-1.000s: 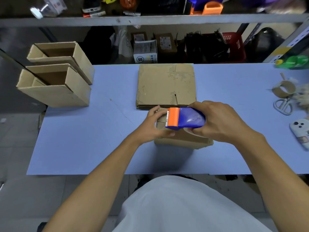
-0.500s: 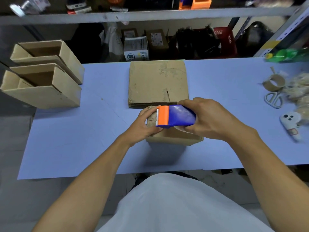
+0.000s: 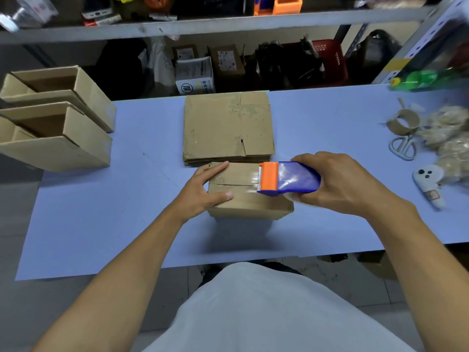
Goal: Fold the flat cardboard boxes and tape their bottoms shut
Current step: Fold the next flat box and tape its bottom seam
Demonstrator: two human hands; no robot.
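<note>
**Taping the box seam**

Folded corrugated box (image 3: 250,196) sits mid-bench (image 3: 101,224), before the flat cardboard stack (image 3: 228,128). Left hand (image 3: 203,189) lies flat, fingers straight, on its flaps. Right hand (image 3: 340,184) grips the blue-orange tape dispenser (image 3: 286,177) on the seam.

Right hand (image 3: 347,184) covers the tape dispenser's (image 3: 289,179) rear, its roll barely peeking out underneath. Dispenser hides the box's (image 3: 243,194) right top. Folded boxes (image 3: 53,138) at the table's (image 3: 101,224) left edge run out of frame. Shelf clutter (image 3: 127,8) above is blurred.
</note>
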